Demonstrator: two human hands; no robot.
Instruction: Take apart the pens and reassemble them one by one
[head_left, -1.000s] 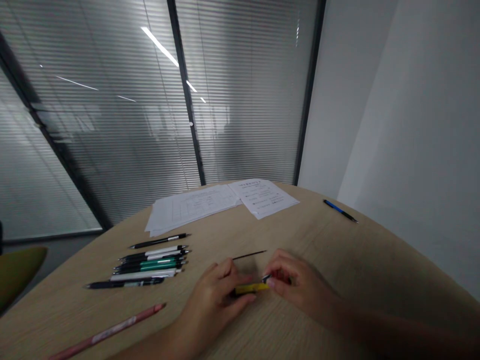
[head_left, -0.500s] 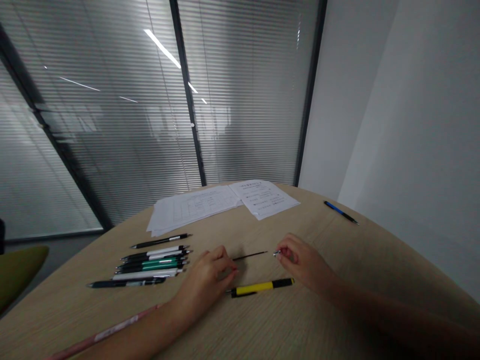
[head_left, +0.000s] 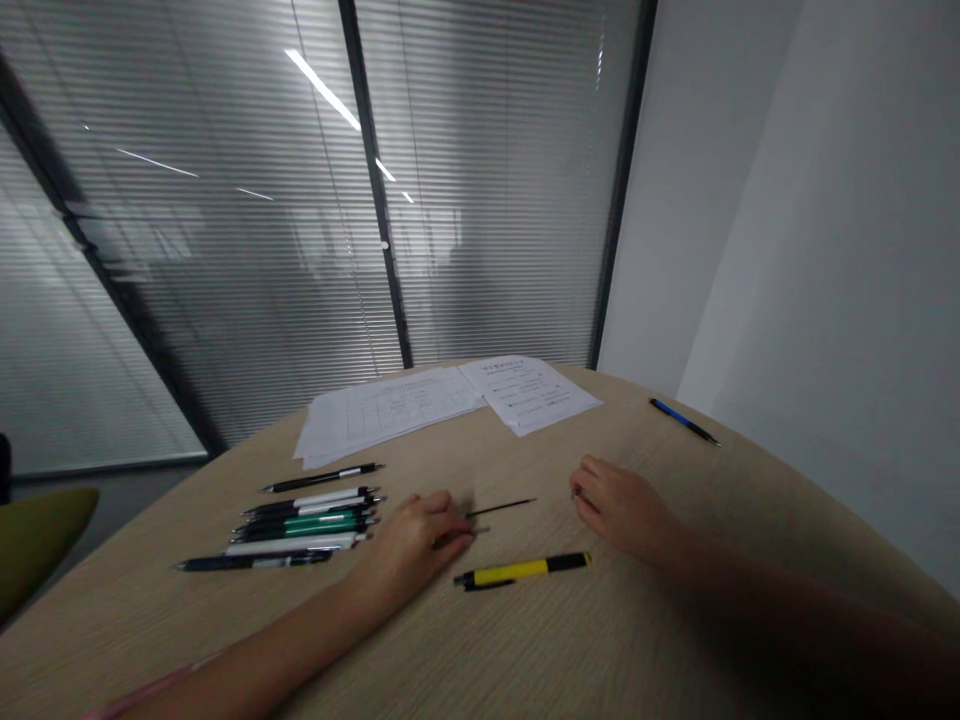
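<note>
The left hand (head_left: pixel 412 545) rests low on the desk (head_left: pixel 540 660), fingers curled, grip unclear; the right hand (head_left: pixel 621 510), turned inward, pinches a small tip (head_left: pixel 576 493). The yellow pen (head_left: pixel 523 572) lies between them, nearer.

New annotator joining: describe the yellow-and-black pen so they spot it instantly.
On the wooden table, find the left hand and right hand. Between them lies a thin dark rod; nearer the viewer is the yellow-and-black pen. Its yellow middle sets it apart: no other pen in view is yellow.
</note>
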